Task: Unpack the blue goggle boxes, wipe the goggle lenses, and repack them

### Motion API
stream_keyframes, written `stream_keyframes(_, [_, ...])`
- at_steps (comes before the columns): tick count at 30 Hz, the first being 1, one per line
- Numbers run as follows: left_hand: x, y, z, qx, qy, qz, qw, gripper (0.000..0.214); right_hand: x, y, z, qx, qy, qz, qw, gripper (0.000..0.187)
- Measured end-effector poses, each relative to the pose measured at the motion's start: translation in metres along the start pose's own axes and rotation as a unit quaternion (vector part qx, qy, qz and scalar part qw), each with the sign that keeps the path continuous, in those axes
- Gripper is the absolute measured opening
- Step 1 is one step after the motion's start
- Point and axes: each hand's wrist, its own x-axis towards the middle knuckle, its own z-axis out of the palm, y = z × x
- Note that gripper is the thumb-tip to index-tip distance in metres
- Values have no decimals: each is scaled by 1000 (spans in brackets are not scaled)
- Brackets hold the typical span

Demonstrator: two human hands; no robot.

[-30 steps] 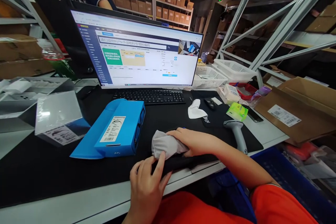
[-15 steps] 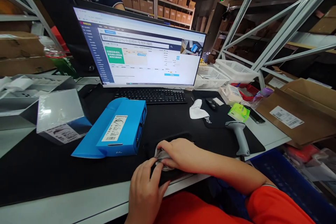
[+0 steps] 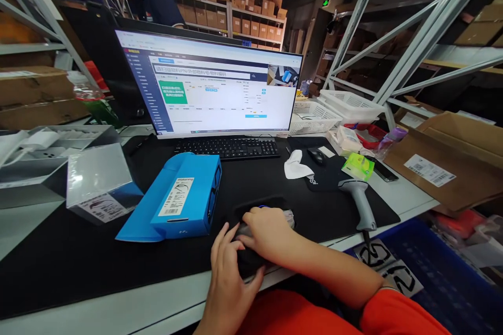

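Observation:
A black case lies near the table's front edge, mostly covered by my hands. Inside it is a grey item in clear plastic, whose kind I cannot make out. My right hand is over this item with its fingers curled down onto it. At the case's left side is my left hand, its thumb at the front edge and its fingertips near the right fingers. To the left, a blue box with a white label lies with its flap open.
Behind stand a keyboard and a monitor. At right are a white cloth, a mouse, a grey barcode scanner and a cardboard box. A shrink-wrapped box sits left; another person stands behind the monitor.
Both hands have shifted slightly right, and more of the black case and the plastic-wrapped item shows beyond my right hand. My left fingers have spread along the case. The camera view has tilted a little.

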Motion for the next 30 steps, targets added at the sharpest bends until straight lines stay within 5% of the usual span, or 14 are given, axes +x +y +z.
stream_keyframes(6, [-1,-8,0,-3,-15,-24,1000,31,-55,43,-40,210,-45,-160,963,39])
stream_keyframes(9, [0,-9,-3,-7,-33,-23,999,31,-92,69,-40,258,61,-91,960,37])
stream_keyframes(13, [9,-8,-8,-3,-38,3,999,27,-114,85,-11,303,186,-25,934,26])
stream_keyframes(17, [18,-9,-11,35,-83,60,994,24,-106,74,7,322,234,-62,915,36])
stream_keyframes(21, [18,-8,-15,33,-106,68,991,29,-79,50,0,313,234,-178,903,39])
stream_keyframes(26, [8,-5,-16,7,-132,33,991,41,-40,25,-15,136,117,-216,960,21])
stream_keyframes(30, [7,-7,-16,-21,-143,18,989,50,-25,11,-18,-20,92,-244,965,10])
